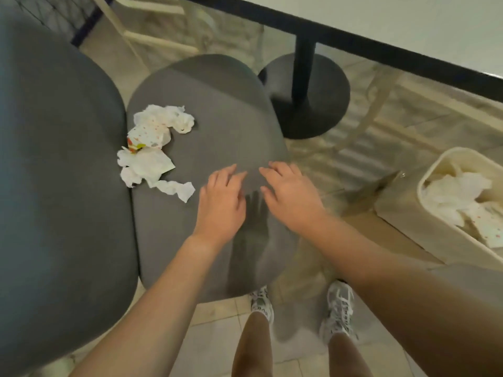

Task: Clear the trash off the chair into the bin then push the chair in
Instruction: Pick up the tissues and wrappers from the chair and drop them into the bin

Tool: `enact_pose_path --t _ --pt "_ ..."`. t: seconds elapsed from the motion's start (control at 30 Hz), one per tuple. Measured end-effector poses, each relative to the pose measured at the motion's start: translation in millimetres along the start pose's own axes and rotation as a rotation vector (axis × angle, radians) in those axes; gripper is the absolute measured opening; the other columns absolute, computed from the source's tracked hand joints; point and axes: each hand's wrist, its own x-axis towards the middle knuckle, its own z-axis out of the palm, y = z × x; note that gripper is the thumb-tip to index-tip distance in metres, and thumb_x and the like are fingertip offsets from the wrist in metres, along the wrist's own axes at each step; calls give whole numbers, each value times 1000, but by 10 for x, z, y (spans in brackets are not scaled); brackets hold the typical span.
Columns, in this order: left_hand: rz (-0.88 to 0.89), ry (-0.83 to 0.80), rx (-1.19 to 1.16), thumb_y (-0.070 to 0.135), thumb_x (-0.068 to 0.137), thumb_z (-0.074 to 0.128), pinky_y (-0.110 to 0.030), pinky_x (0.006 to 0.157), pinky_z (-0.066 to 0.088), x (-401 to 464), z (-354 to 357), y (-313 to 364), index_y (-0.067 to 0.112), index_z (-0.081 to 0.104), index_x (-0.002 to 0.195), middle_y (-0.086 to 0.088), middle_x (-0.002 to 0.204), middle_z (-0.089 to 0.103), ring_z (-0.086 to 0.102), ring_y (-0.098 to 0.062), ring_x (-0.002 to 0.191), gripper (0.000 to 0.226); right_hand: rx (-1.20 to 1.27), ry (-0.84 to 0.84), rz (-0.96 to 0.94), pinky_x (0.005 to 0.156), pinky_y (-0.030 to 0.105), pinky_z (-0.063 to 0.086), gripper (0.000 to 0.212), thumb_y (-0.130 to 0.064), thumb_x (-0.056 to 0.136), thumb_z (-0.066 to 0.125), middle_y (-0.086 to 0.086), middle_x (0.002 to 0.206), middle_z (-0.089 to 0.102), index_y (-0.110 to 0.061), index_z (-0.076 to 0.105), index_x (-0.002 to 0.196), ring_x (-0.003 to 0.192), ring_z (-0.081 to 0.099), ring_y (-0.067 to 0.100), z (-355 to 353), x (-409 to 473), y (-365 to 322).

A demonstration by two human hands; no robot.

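A grey padded chair seat (217, 110) fills the middle of the view, with its backrest (54, 159) at the left. Crumpled white napkins and printed wrappers (152, 148) lie on the seat beside the backrest. My left hand (221, 202) and my right hand (288, 194) hover side by side over the right part of the seat, fingers spread, holding nothing. Both are a hand's width to the right of the trash. A cream bin (402, 210) stands on the floor at the right, with paper trash inside.
A white table (408, 25) with a black edge runs across the top right, on a black post with a round base (307, 99). Cream chair legs show under the table. My two feet in white trainers stand on the tiled floor below the seat.
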Motion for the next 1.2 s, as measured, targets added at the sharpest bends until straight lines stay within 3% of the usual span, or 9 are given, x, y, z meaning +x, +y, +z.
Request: enact_pose_path --t 0.33,0.53,0.67,0.73,0.83,0.93,1.03,1.13,1.2 --pt "-259 137 -4 5 85 56 -50 100 35 99 -100 -1443 8 48 131 -18 146 35 37 -39 129 47 24 -187 -155 103 44 39 46 -22 94 47 9 144 38 -15 39 139 129 35 29 743 921 -929" --pt "-363 39 58 0 82 53 -49 106 27 416 85 -2112 20 35 141 -8 155 19 17 -33 140 65 25 -352 -280 104 45 40 54 -8 92 49 5 153 22 -15 31 143 137 24 26 1373 1417 -1150" --pt "-301 -54 103 5 81 57 -50 107 24 589 174 -2368 27 32 142 -4 155 20 15 -31 141 70 -55 -486 -459 116 45 22 66 6 85 47 4 157 10 -14 26 144 144 9 26 1624 1612 -1212" --pt "-255 -113 120 4 81 56 -52 102 29 657 199 -2466 28 34 141 -4 151 26 19 -29 137 69 -132 -537 -519 115 44 23 65 3 86 45 4 157 10 -12 24 146 143 9 28 1681 1685 -1236" --pt "-217 -113 46 -2 81 55 -45 98 37 732 218 -2582 21 45 136 -10 141 37 26 -30 129 60 -212 -536 -566 108 42 33 55 1 89 40 8 153 22 -7 29 143 135 24 32 1726 1744 -1233" --pt "-196 -57 -22 -4 85 53 -28 102 28 733 249 -2665 13 52 129 -14 132 42 29 -29 124 48 -281 -540 -555 91 44 46 33 5 88 43 11 132 40 -2 51 119 118 35 30 1709 1745 -1207" --pt "-198 -18 -94 -8 84 55 -2 96 17 684 204 -2684 6 56 124 -16 123 45 33 -28 118 42 -280 -575 -528 85 45 47 25 8 87 44 14 120 44 1 55 108 112 39 32 1643 1712 -1170" --pt "-167 42 -75 -9 79 62 -22 95 34 623 151 -2619 3 61 116 -18 112 52 43 -33 109 38 -252 -574 -418 94 43 43 38 5 89 42 16 126 43 -1 42 127 118 37 32 1562 1623 -1108" --pt "-204 90 -105 -6 80 63 -23 90 31 556 137 -2536 4 63 114 -15 108 54 43 -29 106 35 -205 -608 -305 98 41 40 60 2 89 46 17 135 37 -4 20 143 125 32 32 1485 1535 -1046"
